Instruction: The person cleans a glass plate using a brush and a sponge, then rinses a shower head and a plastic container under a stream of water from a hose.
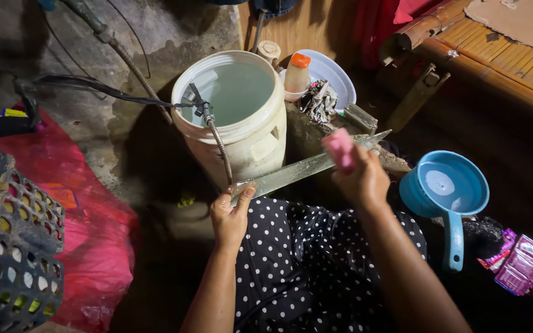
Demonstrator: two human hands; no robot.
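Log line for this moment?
left hand: grips long blade end | right hand: pink pad on blade | white water bucket behind

Dim overall, lit from above and in front. Brightest on the pale bucket [232,117], its water faintly glaring. Deep shadow below the bucket and along the right side (detail lost there). Motion blur on the pink block [341,150]. Slight wide-angle bending at the edges.

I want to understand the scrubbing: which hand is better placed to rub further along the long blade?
Probably the right hand: it already presses the pink sponge on the long blade, while the left hand grips the blade's near end.
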